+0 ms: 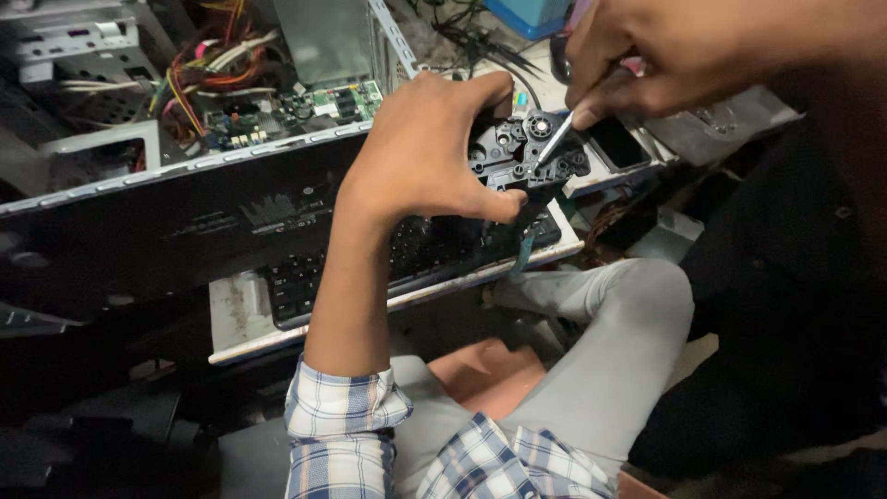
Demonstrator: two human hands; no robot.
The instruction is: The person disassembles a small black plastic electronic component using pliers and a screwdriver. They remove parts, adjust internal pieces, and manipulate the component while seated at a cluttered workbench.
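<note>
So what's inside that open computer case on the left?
Inside the open computer case: a green circuit board, bundled coloured wires and a grey metal box. The case's dark side panel hides everything lower down.

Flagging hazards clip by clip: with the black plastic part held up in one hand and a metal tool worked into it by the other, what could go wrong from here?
1. The tool tip could slip off the black plastic part and jab the left hand, whose thumb lies just below it.
2. The part is held in mid-air over the keyboard, so a loosened small piece might drop and get lost.
3. The right hand pinches the tool near its end, which may limit control.
</note>
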